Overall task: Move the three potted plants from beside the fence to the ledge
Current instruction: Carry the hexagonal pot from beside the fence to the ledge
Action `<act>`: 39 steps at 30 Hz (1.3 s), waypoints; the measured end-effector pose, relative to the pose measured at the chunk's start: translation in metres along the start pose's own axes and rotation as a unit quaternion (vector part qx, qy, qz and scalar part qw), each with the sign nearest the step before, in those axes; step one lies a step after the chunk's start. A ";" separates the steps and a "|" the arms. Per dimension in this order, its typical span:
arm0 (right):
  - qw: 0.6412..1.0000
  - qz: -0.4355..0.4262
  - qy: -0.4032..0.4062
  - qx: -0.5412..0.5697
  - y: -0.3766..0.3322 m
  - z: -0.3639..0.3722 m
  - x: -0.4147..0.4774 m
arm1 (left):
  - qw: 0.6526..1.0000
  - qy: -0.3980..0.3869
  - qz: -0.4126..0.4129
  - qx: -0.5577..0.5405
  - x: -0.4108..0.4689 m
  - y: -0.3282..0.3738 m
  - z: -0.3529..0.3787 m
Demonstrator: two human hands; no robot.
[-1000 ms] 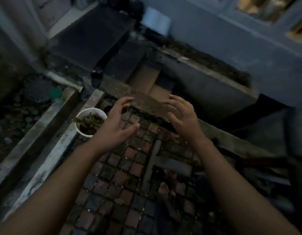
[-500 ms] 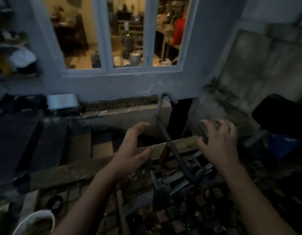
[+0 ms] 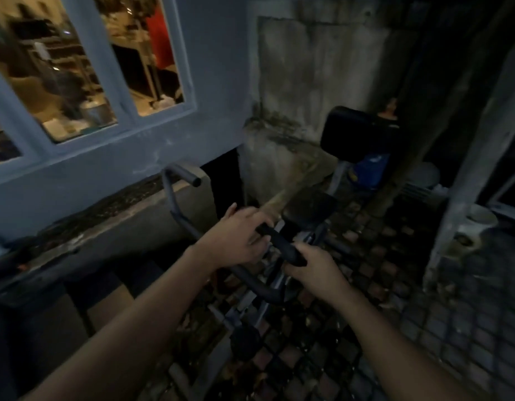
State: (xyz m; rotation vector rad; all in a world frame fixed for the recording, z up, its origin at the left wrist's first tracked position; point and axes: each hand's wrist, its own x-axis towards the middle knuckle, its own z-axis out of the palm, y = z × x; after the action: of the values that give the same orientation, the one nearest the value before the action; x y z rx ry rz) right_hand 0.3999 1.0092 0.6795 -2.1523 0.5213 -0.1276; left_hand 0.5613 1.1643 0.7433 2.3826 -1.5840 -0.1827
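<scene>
Scene is dim and motion-blurred. A blue house wall with a lit window [image 3: 85, 68] is seen, and a concrete ledge [image 3: 105, 218] runs below the window; no pot is seen standing on the visible part of it. Right of the ledge, the paved floor [image 3: 467, 328] is occupied by a metal frame with a curved handlebar [image 3: 175, 204], apparently an exercise machine, with a dark padded seat [image 3: 354, 137] further right of the ledge.

No potted plant is identified with certainty; a pale pot-like object [image 3: 479, 219] far right of the ledge is noted, contents not discernible.

Left hand [image 3: 239, 238] and right hand [image 3: 314, 264] are both closed around a black grip [image 3: 279, 244] of the frame.

Judgement: the frame is being cleared as an obstruction; progress on the three plants cannot be told.
</scene>
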 end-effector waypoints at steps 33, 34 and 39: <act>0.947 0.126 0.270 -0.122 0.357 -0.573 -0.024 | 0.954 -0.130 0.124 -0.238 0.496 0.417 0.110; 0.944 0.126 0.269 -0.142 0.371 -0.591 -0.021 | 0.952 -0.122 0.132 -0.247 0.515 0.432 0.119; 0.930 0.172 0.278 -0.167 0.443 -0.673 0.009 | 0.942 -0.098 0.160 -0.278 0.627 0.493 0.179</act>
State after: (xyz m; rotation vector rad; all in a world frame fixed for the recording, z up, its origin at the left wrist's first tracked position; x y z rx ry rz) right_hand 0.0798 0.2715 0.7290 -2.3015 1.3217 -0.4907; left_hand 0.3270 0.3814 0.7466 1.6973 -1.6962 -0.7129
